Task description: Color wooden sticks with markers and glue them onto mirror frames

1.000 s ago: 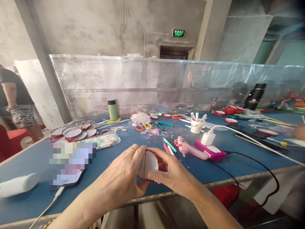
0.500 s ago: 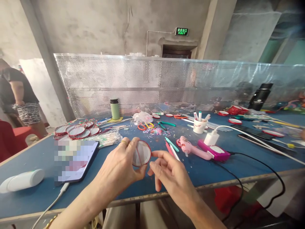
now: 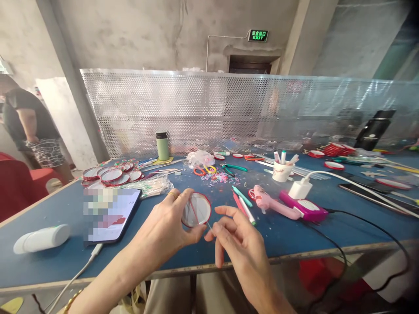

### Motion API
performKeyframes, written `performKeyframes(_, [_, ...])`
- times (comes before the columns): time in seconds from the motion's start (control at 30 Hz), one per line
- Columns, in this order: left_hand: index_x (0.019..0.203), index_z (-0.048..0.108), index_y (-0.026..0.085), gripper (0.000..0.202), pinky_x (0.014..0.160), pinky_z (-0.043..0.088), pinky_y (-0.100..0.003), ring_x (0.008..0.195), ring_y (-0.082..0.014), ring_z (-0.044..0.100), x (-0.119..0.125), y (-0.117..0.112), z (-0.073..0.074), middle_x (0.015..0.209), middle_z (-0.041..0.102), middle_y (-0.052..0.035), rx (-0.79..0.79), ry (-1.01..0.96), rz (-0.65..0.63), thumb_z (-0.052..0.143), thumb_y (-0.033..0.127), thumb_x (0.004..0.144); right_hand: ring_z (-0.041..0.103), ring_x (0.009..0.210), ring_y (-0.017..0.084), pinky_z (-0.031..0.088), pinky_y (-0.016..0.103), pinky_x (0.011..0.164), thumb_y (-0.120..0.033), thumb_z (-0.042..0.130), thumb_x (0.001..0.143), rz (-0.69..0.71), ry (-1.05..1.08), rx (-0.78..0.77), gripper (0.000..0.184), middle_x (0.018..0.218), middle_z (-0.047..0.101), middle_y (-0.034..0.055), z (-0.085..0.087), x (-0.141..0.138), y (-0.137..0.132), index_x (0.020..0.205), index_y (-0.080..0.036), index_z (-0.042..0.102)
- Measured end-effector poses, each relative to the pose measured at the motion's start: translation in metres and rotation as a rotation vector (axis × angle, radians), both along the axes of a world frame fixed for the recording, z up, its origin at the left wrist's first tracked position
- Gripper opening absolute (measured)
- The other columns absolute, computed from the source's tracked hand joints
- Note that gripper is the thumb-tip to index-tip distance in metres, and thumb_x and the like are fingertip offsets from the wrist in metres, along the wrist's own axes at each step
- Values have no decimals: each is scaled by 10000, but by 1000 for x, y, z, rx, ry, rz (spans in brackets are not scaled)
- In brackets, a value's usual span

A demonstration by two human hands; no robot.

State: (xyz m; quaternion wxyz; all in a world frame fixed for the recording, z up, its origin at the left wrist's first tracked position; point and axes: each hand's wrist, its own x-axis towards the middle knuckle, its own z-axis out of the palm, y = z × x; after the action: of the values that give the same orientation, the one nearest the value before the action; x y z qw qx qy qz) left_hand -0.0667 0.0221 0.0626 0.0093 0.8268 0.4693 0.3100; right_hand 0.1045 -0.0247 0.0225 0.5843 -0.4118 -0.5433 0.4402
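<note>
My left hand (image 3: 170, 222) grips a small round disc with a red rim (image 3: 200, 208) between thumb and fingers, tilted up above the table. A thin red line crosses its pale, glossy face. Close to the disc's lower right edge is my right hand (image 3: 237, 233), its thumb and a finger pinched on a thin pale strand (image 3: 210, 225) that runs towards the disc. The index finger is curved and held apart from the rim. What the strand is, and how it joins the disc, is too fine to make out.
On the blue table (image 3: 183, 261) lie a phone (image 3: 119, 218), a white bottle (image 3: 42, 239), red-rimmed discs (image 3: 111, 175), scissors (image 3: 199, 171), pens (image 3: 242, 205), a pink glue gun (image 3: 271, 203) on a purple power block (image 3: 304, 209), and a paper cup (image 3: 282, 172). A person (image 3: 29, 113) stands far left.
The right thumb and finger now hold a thin strand by the disc's lower edge, and the index finger has come away from the rim. The view has shifted slightly left.
</note>
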Motion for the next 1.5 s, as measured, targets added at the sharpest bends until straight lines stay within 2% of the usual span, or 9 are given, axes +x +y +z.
performKeyframes(0.17, [1334, 536, 185, 638, 704, 542, -342, 828, -233, 654, -2, -1, -3, 1046, 633, -105, -30, -29, -64, 693, 417, 761, 578, 420, 100, 432, 223, 411, -557, 609, 898, 4, -19, 21, 454, 760, 681, 3, -5, 0, 1, 1155, -199, 503])
performKeyframes(0.37, [1371, 516, 156, 685, 734, 553, -372, 841, -230, 642, 1, -4, -6, 1095, 602, -127, -116, -56, -155, 700, 473, 792, 542, 394, 120, 366, 224, 441, -596, 561, 914, 54, -72, -58, 442, 472, 555, -49, 1, -1, 0, 1019, -168, 600])
performKeyframes(0.5, [1494, 363, 189, 937, 881, 532, -399, 1013, -259, 625, -3, -5, -12, 1248, 583, -149, -222, -244, -261, 788, 515, 725, 535, 381, 104, 367, 225, 475, -565, 569, 927, 33, -32, -52, 395, 466, 571, -40, 1, 3, -3, 910, -172, 607])
performKeyframes(0.6, [1446, 388, 169, 767, 757, 545, -330, 818, -187, 638, -8, -5, -18, 1025, 672, -90, -407, -535, -324, 635, 586, 851, 582, 396, 113, 384, 227, 470, -559, 570, 929, 5, -20, -45, 390, 555, 635, -7, 1, 6, -6, 900, -171, 607])
performKeyframes(0.7, [1096, 578, 131, 505, 576, 500, -257, 599, -138, 591, -9, -7, -24, 697, 637, -28, -634, -693, -339, 450, 597, 948, 618, 426, 123, 406, 226, 465, -566, 567, 927, -11, -59, -53, 399, 640, 676, 23, 1, 6, -6, 909, -169, 608])
performKeyframes(0.8, [850, 554, 146, 489, 429, 397, -200, 456, -96, 535, -4, -10, -25, 629, 605, -11, -803, -720, -349, 486, 626, 912, 620, 428, 113, 420, 216, 446, -584, 562, 921, 4, -90, -37, 422, 728, 701, 45, -3, 4, -5, 910, -165, 606])
performKeyframes(0.93, [848, 555, 148, 441, 374, 294, -163, 378, -66, 486, 5, -14, -23, 587, 588, 4, -920, -720, -330, 496, 581, 905, 618, 425, 119, 450, 205, 442, -600, 545, 926, 19, -106, -20, 439, 618, 646, 6, -9, 2, -4, 946, -166, 614])
performKeyframes(1.13, [850, 547, 148, 397, 367, 219, -150, 360, -41, 432, 10, -12, -26, 571, 573, 17, -905, -820, -294, 486, 533, 923, 621, 426, 121, 448, 224, 453, -634, 512, 926, -39, -49, -41, 504, 770, 720, 65, -7, 1, -5, 1102, -168, 587])
performKeyframes(1.5, [803, 509, 164, 307, 360, 168, -143, 340, -24, 362, 8, -8, -32, 527, 546, 44, -856, -942, -201, 528, 449, 913, 637, 456, 165, 476, 266, 568, -536, 492, 976, -60, -28, -15, 366, 506, 639, -21, -15, 2, -8, 1111, -197, 475])
